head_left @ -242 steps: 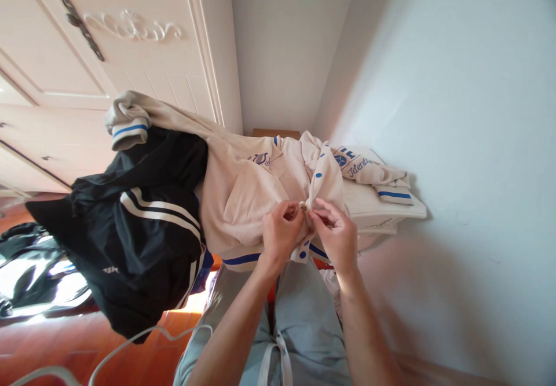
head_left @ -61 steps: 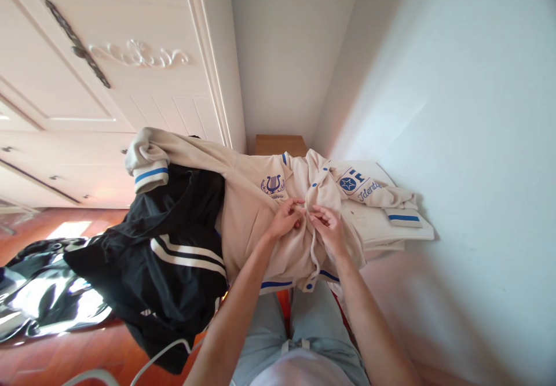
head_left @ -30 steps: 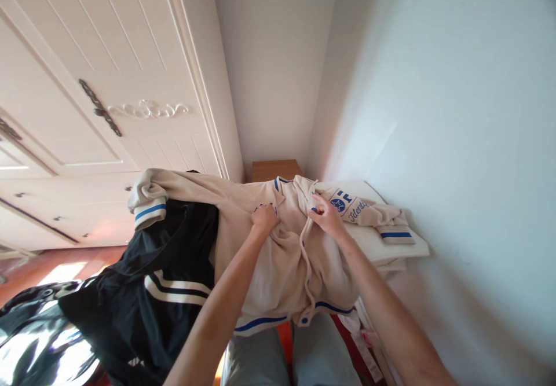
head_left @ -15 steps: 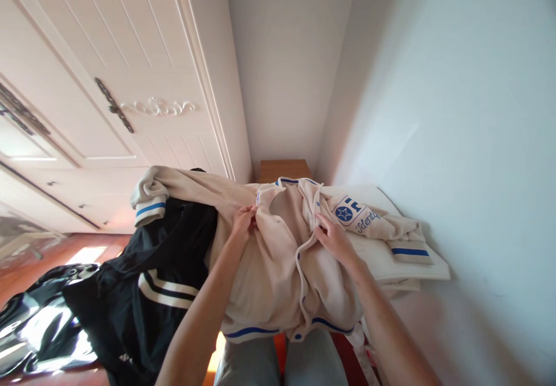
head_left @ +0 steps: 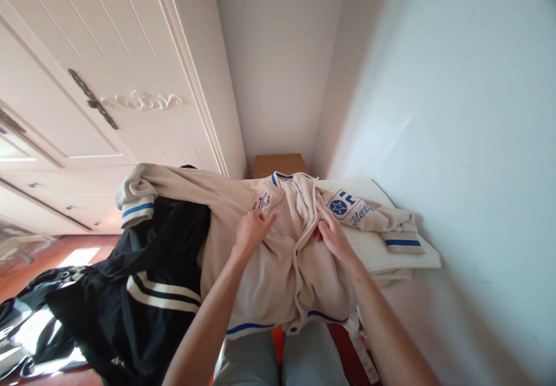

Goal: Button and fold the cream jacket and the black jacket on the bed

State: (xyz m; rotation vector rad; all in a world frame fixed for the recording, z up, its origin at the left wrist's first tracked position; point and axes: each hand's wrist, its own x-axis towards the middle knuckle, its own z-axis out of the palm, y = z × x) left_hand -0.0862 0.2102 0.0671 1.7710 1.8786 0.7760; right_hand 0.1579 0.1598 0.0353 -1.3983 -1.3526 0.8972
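A beige jacket with blue trim and blue buttons lies front up, its sleeves spread to both sides. My left hand is over the left chest beside the small embroidery, thumb apart from the curled fingers, with no cloth visibly gripped. At the front edge below the collar, my right hand has its fingers on the button strip, index finger extended and the others curled on the cloth. Right of it, the sleeve bears a blue star patch and lettering.
Black clothing with white stripes lies at the left, near shiny black material. A white cabinet stands at back left, a wall at right, a wooden piece behind. My legs are below.
My left hand has let go of the jacket's front edge, and its thumb has spread. The left front panel now lies flatter, nearer the button strip. The view has shifted slightly.
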